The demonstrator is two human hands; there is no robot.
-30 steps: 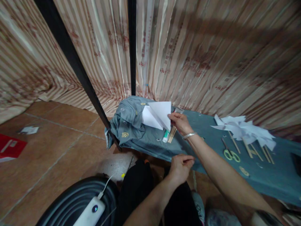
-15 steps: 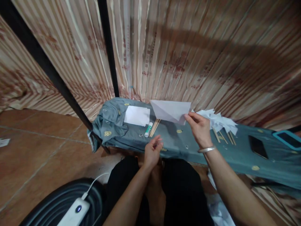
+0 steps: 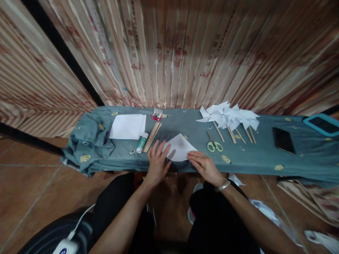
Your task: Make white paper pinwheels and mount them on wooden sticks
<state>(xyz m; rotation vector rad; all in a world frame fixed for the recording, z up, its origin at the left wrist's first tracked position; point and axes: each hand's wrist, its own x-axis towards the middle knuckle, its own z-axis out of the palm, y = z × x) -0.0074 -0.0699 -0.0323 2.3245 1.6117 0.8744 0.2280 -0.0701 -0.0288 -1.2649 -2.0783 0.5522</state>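
A folded white paper triangle (image 3: 179, 148) lies on the teal cloth (image 3: 254, 155) over a low bench in front of me. My left hand (image 3: 156, 163) rests flat at the paper's left corner with fingers spread. Along the paper's lower right edge lies my right hand (image 3: 203, 166), wearing a silver bangle, its fingers stretched out and pressing down. A stack of white paper sheets (image 3: 128, 126), a glue stick (image 3: 142, 142) and a bundle of wooden sticks (image 3: 153, 136) sit to the left of my hands.
Green-handled scissors (image 3: 213, 144) lie right of the paper. Behind them lie several white paper pinwheels on sticks (image 3: 230, 117). A small red box (image 3: 156, 114), a black phone (image 3: 283, 140) and a teal-edged tablet (image 3: 321, 124) are also on the cloth. A striped curtain hangs behind.
My right hand brought the folded paper down from the air onto the cloth. My left hand moved up to press on it. The view swung to the right along the bench.
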